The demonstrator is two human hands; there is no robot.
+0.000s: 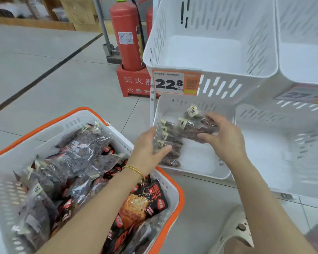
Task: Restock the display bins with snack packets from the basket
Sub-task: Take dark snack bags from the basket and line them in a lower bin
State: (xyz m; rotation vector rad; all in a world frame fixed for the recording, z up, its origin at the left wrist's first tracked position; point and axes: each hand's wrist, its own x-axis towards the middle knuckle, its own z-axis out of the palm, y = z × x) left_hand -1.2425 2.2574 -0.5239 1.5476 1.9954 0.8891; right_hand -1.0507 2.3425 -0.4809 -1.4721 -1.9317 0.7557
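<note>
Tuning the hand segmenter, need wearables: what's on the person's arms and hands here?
No sleeves or gloves are in view; both arms are bare to the frame edge. The left hand has a thin gold-coloured bangle at its wrist. The right hand and its wrist carry nothing that I can see. No rings or watch show on either.

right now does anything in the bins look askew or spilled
The loose packets under the right hand lie tilted and overlapping in the lower bin, unlike the neat row at its left. Nothing looks spilled.
</note>
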